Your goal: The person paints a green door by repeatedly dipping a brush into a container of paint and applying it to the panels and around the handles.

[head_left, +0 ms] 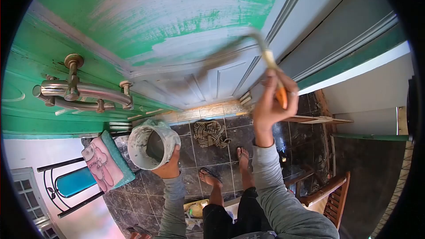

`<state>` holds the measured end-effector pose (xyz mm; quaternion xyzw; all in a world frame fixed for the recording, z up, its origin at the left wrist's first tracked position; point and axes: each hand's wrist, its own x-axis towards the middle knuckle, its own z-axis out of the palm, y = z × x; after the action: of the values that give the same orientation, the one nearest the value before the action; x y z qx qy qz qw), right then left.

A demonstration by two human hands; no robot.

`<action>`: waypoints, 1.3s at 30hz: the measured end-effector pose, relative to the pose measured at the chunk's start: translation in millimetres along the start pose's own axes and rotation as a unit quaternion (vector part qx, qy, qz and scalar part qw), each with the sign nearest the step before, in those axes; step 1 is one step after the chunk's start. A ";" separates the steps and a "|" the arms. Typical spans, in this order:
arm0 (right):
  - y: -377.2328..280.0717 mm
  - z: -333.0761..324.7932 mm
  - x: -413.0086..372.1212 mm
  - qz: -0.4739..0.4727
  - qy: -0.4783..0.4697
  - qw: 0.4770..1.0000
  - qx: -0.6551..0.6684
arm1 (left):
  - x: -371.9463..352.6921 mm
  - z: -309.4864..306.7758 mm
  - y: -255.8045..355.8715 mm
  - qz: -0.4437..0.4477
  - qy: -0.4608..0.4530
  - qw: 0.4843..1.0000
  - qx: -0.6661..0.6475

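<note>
My right hand point(275, 99) is closed round the orange and pale handle of a paintbrush point(268, 57). The brush's head is smeared by motion and lies against or close to the door panel point(199, 9), which is green with streaky light grey paint over much of it. A paint-smeared white bucket point(167, 138) is in my left hand point(170, 166), its fingers partly hidden behind the wall. Grey paint point(156, 145) shows inside the bucket, which is held below the door's metal pull handle point(95, 92).
A crumpled striped cloth point(209, 133) lies on the dark tiled floor point(190, 150) by the threshold. At left stands a chair with a pink and teal cushion point(105, 159). Wooden furniture point(325, 194) is at lower right, near my right arm.
</note>
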<state>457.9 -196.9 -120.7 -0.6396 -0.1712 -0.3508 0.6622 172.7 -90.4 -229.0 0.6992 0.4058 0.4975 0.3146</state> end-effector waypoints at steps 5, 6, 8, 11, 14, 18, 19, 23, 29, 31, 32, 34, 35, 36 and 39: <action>-10.3 8.5 -17.1 -0.162 -0.064 0.984 -0.024 | -1.7 3.7 10.0 -0.029 -0.004 0.998 -0.052; -15.8 17.0 -30.9 -0.158 -0.117 0.981 0.007 | -1.9 3.9 12.9 -0.025 -0.011 0.998 -0.052; -35.6 25.6 -45.4 -0.112 -0.214 0.970 0.041 | 0.6 3.8 16.2 -0.016 -0.022 0.998 -0.052; -13.7 17.4 -33.3 -0.094 -0.171 0.971 0.136 | 1.5 -0.7 17.4 0.005 -0.022 0.999 -0.024; 20.0 -8.5 -10.0 0.054 -0.055 0.996 0.050 | -0.3 -5.1 13.3 -0.001 -0.020 0.999 -0.033; 13.5 -8.8 -9.0 -0.146 0.000 0.983 -0.108 | -2.9 -5.7 15.8 -0.027 -0.008 0.998 -0.059; 7.3 -2.4 -18.5 -0.159 0.004 0.985 -0.074 | -3.4 -6.2 16.7 -0.027 -0.006 0.998 -0.050; -18.5 10.6 -51.0 -0.086 -0.257 0.963 0.014 | -3.5 -4.6 23.5 -0.029 -0.003 0.998 -0.053; 20.7 -19.8 0.2 -0.009 -0.114 0.993 0.018 | -0.6 -8.4 26.5 -0.007 -0.009 0.999 -0.033; 19.8 -21.0 13.3 -0.057 -0.009 0.996 -0.072 | -0.8 -9.3 27.8 -0.013 -0.012 1.000 -0.025; 20.7 -19.5 9.5 -0.092 0.006 0.993 -0.073 | -1.1 -9.3 27.7 -0.016 -0.015 1.000 -0.020; 23.7 4.2 -17.5 -0.109 0.008 0.982 0.152 | -2.1 -6.8 27.0 -0.020 -0.009 0.998 -0.051; 21.6 7.7 -35.2 -0.123 -0.060 0.988 0.069 | -2.5 -5.5 26.9 -0.022 -0.007 0.998 -0.065; 19.4 11.2 -52.7 -0.146 -0.125 0.981 -0.012 | -3.5 -4.8 27.9 -0.018 -0.007 0.998 -0.061; 0.3 19.0 -71.7 -0.102 -0.237 0.966 0.037 | -3.5 -4.7 30.7 -0.012 -0.010 0.999 -0.052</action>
<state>412.5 -160.9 -167.0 -0.6583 -0.4005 -0.2488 0.5869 175.4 -107.9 -203.2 0.6820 0.3843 0.5072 0.3604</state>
